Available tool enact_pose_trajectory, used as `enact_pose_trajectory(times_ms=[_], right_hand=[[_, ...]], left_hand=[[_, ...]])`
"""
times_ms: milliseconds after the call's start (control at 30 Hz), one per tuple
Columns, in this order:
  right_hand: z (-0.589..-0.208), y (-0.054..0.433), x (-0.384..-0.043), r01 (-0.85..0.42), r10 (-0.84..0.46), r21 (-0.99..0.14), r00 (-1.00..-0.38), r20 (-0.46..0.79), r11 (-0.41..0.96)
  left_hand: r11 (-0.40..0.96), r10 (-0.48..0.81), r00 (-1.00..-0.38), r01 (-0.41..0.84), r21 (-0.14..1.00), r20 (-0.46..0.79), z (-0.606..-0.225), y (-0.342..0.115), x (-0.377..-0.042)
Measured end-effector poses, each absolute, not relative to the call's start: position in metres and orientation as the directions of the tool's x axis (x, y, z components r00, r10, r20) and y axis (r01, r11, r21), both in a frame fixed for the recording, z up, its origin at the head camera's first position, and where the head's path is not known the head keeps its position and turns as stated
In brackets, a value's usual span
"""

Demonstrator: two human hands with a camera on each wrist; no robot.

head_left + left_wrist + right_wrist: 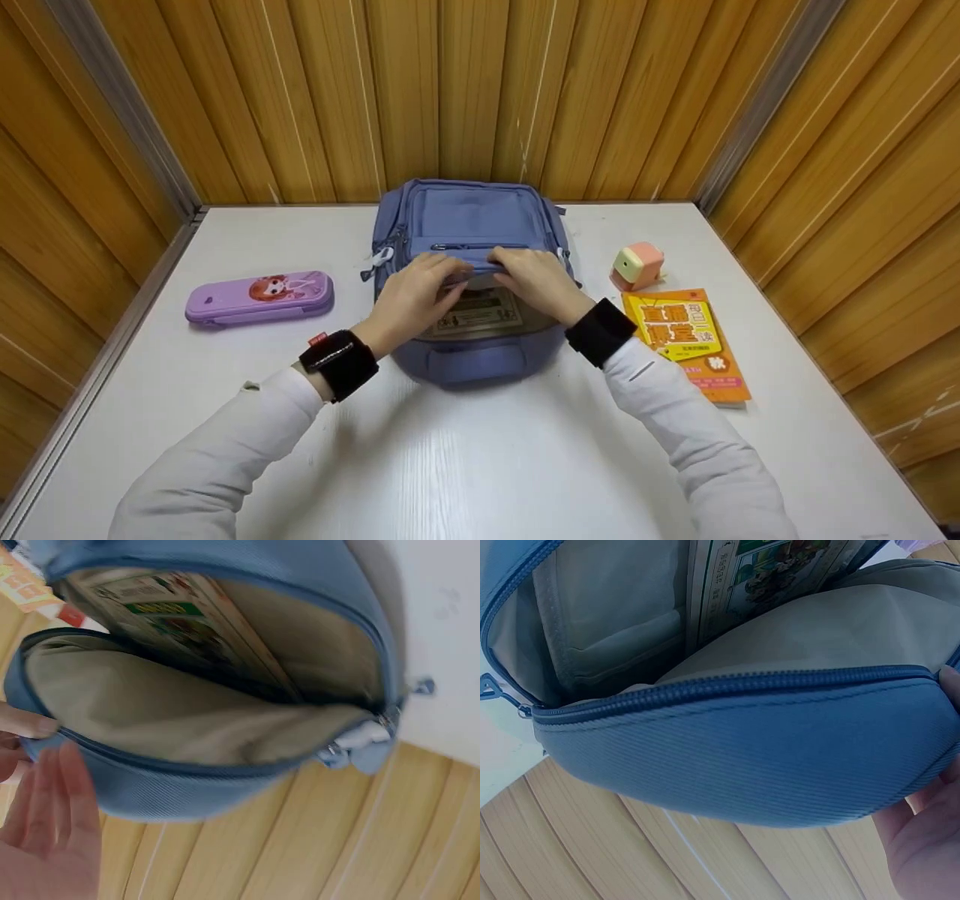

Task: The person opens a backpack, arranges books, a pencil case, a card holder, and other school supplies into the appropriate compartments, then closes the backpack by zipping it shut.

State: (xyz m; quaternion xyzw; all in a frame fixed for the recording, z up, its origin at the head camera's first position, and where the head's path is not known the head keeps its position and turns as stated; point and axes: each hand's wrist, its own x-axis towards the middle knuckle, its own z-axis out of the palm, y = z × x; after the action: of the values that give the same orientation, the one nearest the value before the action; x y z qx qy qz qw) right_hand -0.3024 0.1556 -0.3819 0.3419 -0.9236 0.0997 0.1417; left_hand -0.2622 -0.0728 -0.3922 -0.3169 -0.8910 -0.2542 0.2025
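A blue backpack (472,214) lies on the table with its main compartment unzipped and its front panel (742,742) folded back. Inside, a printed book (187,622) stands against the beige lining. At the panel's edge, my right hand (540,281) pinches the zipped rim, thumb inside and fingers outside. My left hand (420,296) is beside it, its fingers (75,772) fairly straight at the outer side of the same rim and its thumb apart. In the right wrist view, only part of the right hand (930,847) shows.
To the left lies a purple pencil case (259,298). A pink and yellow pencil sharpener (637,265) stands at the right, behind an orange book (686,341). Wood-patterned walls (465,90) border the white table (450,465) at the back and sides.
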Motion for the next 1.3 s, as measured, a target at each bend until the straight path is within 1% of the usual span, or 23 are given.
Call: enact_pose_trajectory(times_ms=[67,100,200,300,367,433,500,633,767,933,1133,1233,1300], right_hand=[[-0.382,0.155,-0.302,-0.656,-0.601,-0.083,-0.729,0.327,0.75],[-0.383,0.156,-0.302,-0.654,-0.601,-0.081,-0.731,0.324,0.752],[-0.385,0.156,-0.301,-0.65,-0.601,-0.075,-0.735,0.315,0.756],[-0.387,0.156,-0.301,-0.653,-0.606,-0.073,-0.734,0.307,0.754],[-0.388,0.156,-0.3,-0.658,-0.612,-0.072,-0.731,0.301,0.75],[-0.389,0.157,-0.3,-0.662,-0.618,-0.07,-0.728,0.298,0.746],[-0.39,0.157,-0.3,-0.663,-0.619,-0.068,-0.726,0.298,0.745],[-0.391,0.157,-0.301,-0.662,-0.616,-0.056,-0.722,0.314,0.747],[-0.391,0.157,-0.3,-0.668,-0.619,-0.051,-0.713,0.33,0.742],[-0.394,0.158,-0.298,-0.664,-0.607,-0.083,-0.722,0.333,0.743],[-0.397,0.168,-0.29,-0.635,-0.561,-0.148,-0.751,0.348,0.758],[-0.4,0.178,-0.283,-0.601,-0.515,-0.176,-0.775,0.366,0.78],[-0.403,0.188,-0.278,-0.562,-0.469,-0.208,-0.803,0.367,0.8]], left_hand=[[0.681,0.477,-0.68,0.686,0.255,0.556,-0.392,-0.076,-0.27],[0.691,0.481,-0.677,0.684,0.234,0.557,-0.393,-0.078,-0.273],[0.721,0.474,-0.724,0.645,0.251,0.501,-0.396,-0.082,-0.283],[0.757,0.446,-0.806,0.572,0.318,0.389,-0.4,-0.085,-0.29],[0.771,0.436,-0.843,0.53,0.353,0.314,-0.402,-0.084,-0.292],[0.779,0.437,-0.86,0.508,0.368,0.263,-0.404,-0.081,-0.294],[0.781,0.449,-0.861,0.507,0.364,0.238,-0.404,-0.077,-0.295],[0.8,0.461,-0.851,0.521,0.299,0.251,-0.402,-0.068,-0.297],[0.822,0.444,-0.851,0.512,0.251,0.281,-0.401,-0.063,-0.297],[0.816,0.44,-0.844,0.518,0.255,0.308,-0.403,-0.061,-0.298],[0.807,0.433,-0.836,0.526,0.268,0.336,-0.404,-0.062,-0.298],[0.805,0.425,-0.837,0.524,0.279,0.346,-0.405,-0.062,-0.297],[0.805,0.418,-0.841,0.518,0.289,0.342,-0.405,-0.063,-0.297]])
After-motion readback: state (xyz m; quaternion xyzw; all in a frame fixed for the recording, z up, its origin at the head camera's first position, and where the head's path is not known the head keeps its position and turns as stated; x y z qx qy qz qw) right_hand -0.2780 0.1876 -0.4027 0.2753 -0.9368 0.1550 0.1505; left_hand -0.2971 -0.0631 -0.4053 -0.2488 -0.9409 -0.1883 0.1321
